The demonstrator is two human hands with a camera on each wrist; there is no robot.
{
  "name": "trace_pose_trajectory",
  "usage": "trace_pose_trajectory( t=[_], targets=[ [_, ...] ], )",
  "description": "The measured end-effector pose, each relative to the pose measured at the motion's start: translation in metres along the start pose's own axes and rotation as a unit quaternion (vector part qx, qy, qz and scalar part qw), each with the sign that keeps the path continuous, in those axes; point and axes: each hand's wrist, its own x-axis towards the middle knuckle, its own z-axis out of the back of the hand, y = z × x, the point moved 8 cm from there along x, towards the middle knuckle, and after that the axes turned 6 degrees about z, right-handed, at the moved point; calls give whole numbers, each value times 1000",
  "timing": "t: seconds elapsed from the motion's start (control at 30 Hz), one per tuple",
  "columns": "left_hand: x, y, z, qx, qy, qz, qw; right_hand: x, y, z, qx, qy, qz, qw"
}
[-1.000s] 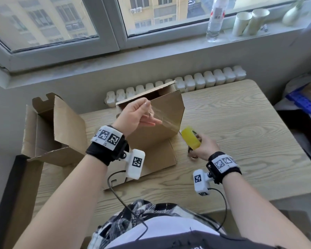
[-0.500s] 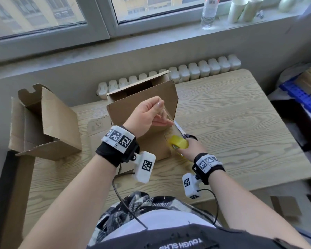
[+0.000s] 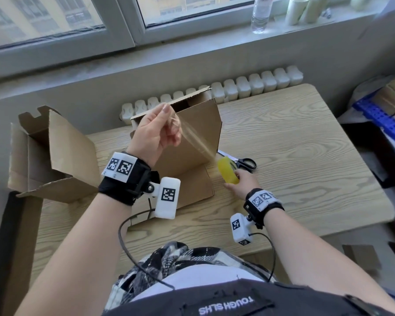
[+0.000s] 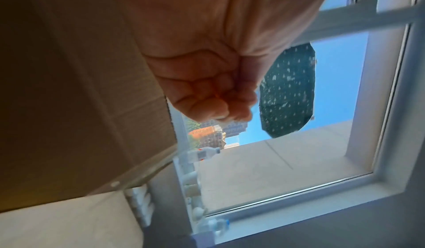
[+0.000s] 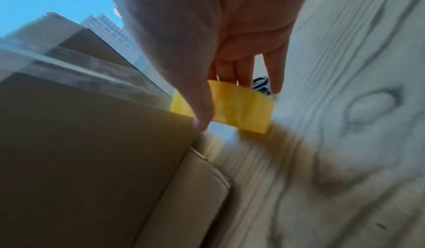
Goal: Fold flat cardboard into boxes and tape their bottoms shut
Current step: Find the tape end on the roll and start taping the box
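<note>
Tape point(image 3: 195, 139) runs as a clear strip across the middle of the head view, stretched taut from the left hand point(image 3: 154, 135), which pinches its free end up high, down to the yellow roll point(image 3: 228, 170) that the right hand point(image 3: 242, 184) grips low on the table point(image 3: 306, 156). It looks light, thin and sticky, likely to curl onto itself if slackened, so the ends are the places to hold. Behind it stands the box point(image 3: 187, 142), stiff but light, probably apt to slide when pressed. Scissors point(image 3: 243, 162) lie just beyond the roll. A second box point(image 3: 53, 153) sits at centre left.
</note>
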Motion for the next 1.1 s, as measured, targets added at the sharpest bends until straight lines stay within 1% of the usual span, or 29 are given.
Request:
trace_pose_trajectory(
  t=[0.1,0.17,0.27,0.37,0.47,0.5,0.53,0.63,0.67,0.73,0.83,0.93,1.0,1.1],
  targets=[
    [0,-20,-8,-76,18,-41,996,-7,-11,-8,19,4,0,1000],
    [0,-29,-20,-88,35,-51,994,-9,-6,-15,22,30,10,999],
    [4,-31,-42,-43,59,-40,996,-6,3,-28,41,75,6,996],
    [11,-33,-62,10,82,-33,996,-1,5,-32,63,79,10,995],
    [16,-33,-77,44,92,-23,995,3,3,-31,68,106,23,992],
    [18,-33,-81,51,93,-22,994,7,-2,-26,69,92,20,993],
    [21,-32,-86,55,93,-21,994,13,-10,-17,71,61,7,996],
    [21,-33,-91,55,94,-27,994,29,-33,13,66,-72,-51,994],
    [22,-33,-93,57,93,-29,994,35,-39,21,54,-102,-58,992],
    [25,-33,-97,62,92,-30,993,48,-44,27,15,-120,-54,991],
    [31,-34,-101,82,90,-33,992,67,-48,21,-85,-92,-38,991],
    [37,-34,-104,99,82,-36,991,80,-50,13,-193,-68,-18,979],
    [41,-33,-105,108,74,-37,991,85,-50,9,-235,-65,-13,970],
    [46,-35,-107,135,61,-46,988,89,-50,4,-257,-46,-17,965]
  ],
)
